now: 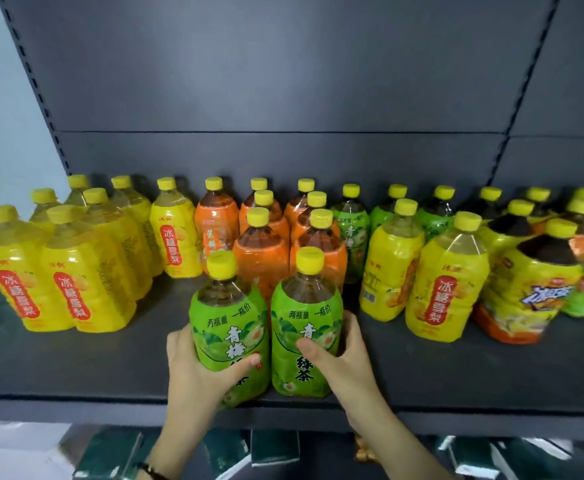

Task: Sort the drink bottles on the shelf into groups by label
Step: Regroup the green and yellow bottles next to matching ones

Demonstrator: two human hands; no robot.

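The left hand [198, 370] grasps one green-label bottle [230, 327], the right hand [347, 355] the neighbouring green bottle [306, 323], lower centre, at the shelf [76, 368] front edge. Behind stand orange-label bottles [261, 263]; yellow-label bottles [60, 275] at centre left; mixed-label bottles [451, 282] at right.

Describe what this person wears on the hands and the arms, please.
The left hand and right hand are bare: no gloves, and no rings that I can see. No sleeves are in view. A thin dark bracelet goes round the left wrist.
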